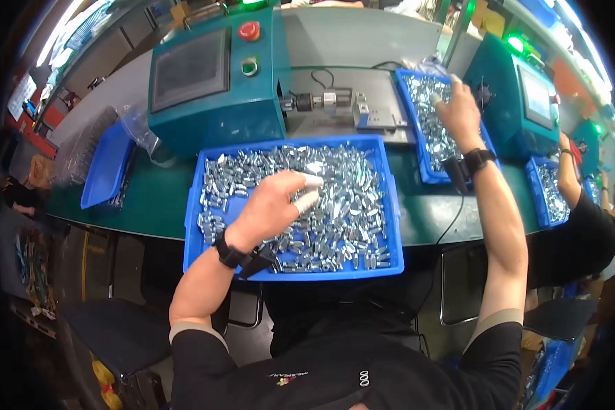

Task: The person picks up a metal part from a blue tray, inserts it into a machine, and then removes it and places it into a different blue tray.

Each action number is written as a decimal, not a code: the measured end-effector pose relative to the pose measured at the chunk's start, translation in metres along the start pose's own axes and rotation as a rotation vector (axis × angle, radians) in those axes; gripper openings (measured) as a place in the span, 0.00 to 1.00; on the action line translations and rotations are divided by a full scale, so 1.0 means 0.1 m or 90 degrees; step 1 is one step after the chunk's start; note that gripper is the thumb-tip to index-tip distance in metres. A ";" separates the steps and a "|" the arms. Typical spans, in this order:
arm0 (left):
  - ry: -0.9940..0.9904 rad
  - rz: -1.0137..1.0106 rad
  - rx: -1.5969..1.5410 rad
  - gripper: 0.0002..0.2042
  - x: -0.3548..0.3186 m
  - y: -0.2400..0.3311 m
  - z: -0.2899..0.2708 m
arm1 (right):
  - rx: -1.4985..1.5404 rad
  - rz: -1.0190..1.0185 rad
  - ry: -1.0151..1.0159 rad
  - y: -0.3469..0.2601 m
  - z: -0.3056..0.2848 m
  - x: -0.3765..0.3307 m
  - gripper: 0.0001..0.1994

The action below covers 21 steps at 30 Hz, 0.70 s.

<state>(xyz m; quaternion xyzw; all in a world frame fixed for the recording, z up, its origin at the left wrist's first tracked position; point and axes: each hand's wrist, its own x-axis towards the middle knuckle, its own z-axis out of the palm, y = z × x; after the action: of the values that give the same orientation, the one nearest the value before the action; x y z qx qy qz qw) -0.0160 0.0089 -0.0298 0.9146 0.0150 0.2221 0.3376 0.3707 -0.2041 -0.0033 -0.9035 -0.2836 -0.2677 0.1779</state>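
Observation:
My left hand (270, 205), with white covers on thumb and forefinger, hovers over a large blue tray (294, 275) full of small shiny metal parts (348, 205). Its thumb and forefinger are apart, and no part shows between them. My right hand (460, 115) reaches over the far end of a second blue tray (439, 176), also filled with metal parts (432, 126). White covers show on its fingertips too; thumb and forefinger are spread, with nothing visible in them. A black band circles each wrist.
A green machine (219, 89) with a dark screen, red button and chuck (312, 102) stands behind the large tray. Beside the chuck sits a metal block fixture (376, 116). Another green machine (519, 89) is at right, near a co-worker's arm (567, 174). An additional blue tray (106, 164) lies left.

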 end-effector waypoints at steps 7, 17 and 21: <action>-0.068 -0.129 0.050 0.12 0.05 -0.17 0.03 | 0.580 -0.167 -0.141 -0.69 -0.16 -0.87 0.25; -0.094 0.104 0.280 0.07 0.21 -0.34 0.48 | 0.814 -0.150 -0.356 -0.74 0.30 -1.51 0.22; -0.107 0.146 0.321 0.06 0.15 -0.32 0.41 | 0.831 -0.102 -0.371 -0.83 0.29 -1.55 0.21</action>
<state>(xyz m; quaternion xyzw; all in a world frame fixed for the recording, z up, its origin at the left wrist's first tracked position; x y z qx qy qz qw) 0.0184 0.0109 -0.0713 0.9805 -0.0615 0.1717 0.0727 0.2233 -0.1902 -0.1030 -0.6240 -0.4869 0.1964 0.5788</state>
